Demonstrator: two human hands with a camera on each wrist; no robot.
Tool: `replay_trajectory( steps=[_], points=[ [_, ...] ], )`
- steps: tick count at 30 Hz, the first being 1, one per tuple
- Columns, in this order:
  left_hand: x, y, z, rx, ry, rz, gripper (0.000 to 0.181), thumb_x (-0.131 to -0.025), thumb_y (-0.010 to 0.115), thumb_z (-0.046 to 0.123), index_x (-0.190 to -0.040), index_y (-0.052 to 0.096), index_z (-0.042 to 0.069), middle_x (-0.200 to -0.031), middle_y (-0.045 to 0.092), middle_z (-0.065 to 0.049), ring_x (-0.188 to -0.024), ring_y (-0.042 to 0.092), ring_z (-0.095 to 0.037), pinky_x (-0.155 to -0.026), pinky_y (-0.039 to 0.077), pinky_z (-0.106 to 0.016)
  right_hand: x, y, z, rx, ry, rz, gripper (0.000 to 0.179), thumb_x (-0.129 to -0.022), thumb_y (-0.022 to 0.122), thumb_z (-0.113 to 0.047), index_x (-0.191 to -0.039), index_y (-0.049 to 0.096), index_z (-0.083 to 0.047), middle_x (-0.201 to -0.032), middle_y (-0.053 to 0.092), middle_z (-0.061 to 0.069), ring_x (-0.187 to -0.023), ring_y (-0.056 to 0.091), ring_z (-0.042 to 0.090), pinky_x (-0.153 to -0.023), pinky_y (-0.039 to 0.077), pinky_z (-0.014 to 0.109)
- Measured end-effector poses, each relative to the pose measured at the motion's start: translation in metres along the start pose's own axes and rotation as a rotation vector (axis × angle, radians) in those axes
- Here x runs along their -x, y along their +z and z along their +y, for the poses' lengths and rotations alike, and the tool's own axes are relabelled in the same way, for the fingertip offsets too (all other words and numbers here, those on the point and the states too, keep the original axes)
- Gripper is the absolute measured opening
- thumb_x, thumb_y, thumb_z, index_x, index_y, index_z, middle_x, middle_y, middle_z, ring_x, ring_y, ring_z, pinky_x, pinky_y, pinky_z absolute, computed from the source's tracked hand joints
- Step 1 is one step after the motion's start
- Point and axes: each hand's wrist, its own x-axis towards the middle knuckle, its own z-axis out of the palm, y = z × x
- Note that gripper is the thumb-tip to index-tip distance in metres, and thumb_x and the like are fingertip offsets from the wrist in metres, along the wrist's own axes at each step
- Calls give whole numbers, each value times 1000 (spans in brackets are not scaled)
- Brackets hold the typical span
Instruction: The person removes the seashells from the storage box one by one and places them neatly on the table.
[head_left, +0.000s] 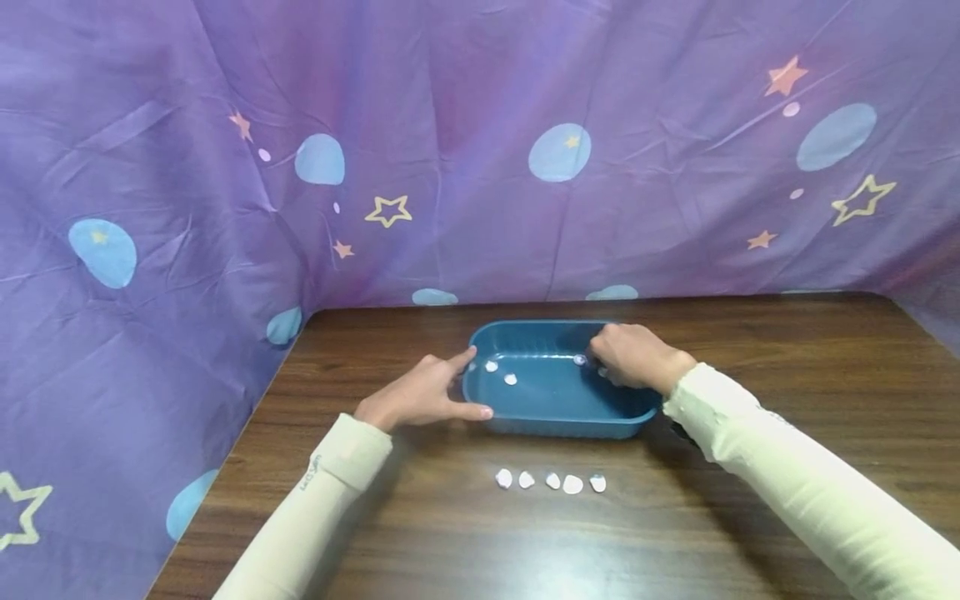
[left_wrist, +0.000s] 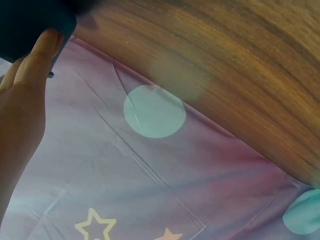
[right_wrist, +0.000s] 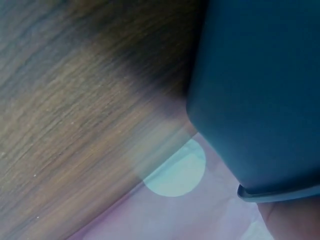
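A blue plastic tub [head_left: 570, 427] with rounded corners stands on the table. My left hand [head_left: 420, 392] is at its left end, thumb on the front rim and forefinger at the left rim. In the left wrist view, straight fingers [left_wrist: 40, 60] lie against the tub's outer wall. My right hand [head_left: 633, 357] reaches in over the right side, fingers bent down inside; whether they pinch something is hidden. A small white shell-like piece [head_left: 580, 360] lies beside those fingers. Two similar pieces, one of them this white piece [head_left: 511, 379], lie in the tub's left part.
Several small white pieces [head_left: 573, 484] lie in a row on the wooden table [head_left: 420, 525] in front of the tub. A purple cloth [head_left: 480, 225] printed with stars and blobs hangs behind the table and along its left side.
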Motion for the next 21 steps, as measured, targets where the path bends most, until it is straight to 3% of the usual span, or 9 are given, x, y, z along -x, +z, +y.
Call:
replay_trajectory(
  steps=[3, 9, 14, 21],
  points=[
    [0, 0, 1, 14, -18, -14, 107, -81, 75, 61, -158, 27, 5, -148, 53, -21, -122, 61, -19, -112, 48, -42, 0, -1, 1, -12, 0, 6, 19, -71, 79, -3, -65, 67, -16, -68, 68, 2, -58, 58, 16, -52, 52, 41],
    [1, 0, 1, 14, -18, -9, 107, -81, 75, 60, -158, 27, 5, -148, 53, -22, -108, 59, -17, -111, 49, -41, 1, -13, -5, -63, -15, -1, 14, -73, 77, -2, -71, 71, -15, -69, 67, -2, -61, 55, 13, -54, 53, 40],
    [1, 1, 1, 19, -15, -10, 107, -81, 75, 60, -158, 27, 4, -148, 52, -23, -112, 61, -20, -112, 48, -42, 4, -20, -10, -75, -44, -1, 13, -74, 77, -4, -76, 73, -16, -68, 65, -5, -61, 53, 10, -55, 54, 38],
    [1, 1, 3, 20, -38, -8, 106, -81, 75, 60, -159, 27, 7, -148, 52, -22, -115, 61, -21, -112, 48, -43, 11, -30, -21, -79, -90, 42, 19, -73, 78, -4, -69, 68, -19, -67, 63, -8, -62, 55, 7, -53, 50, 32]
  ],
)
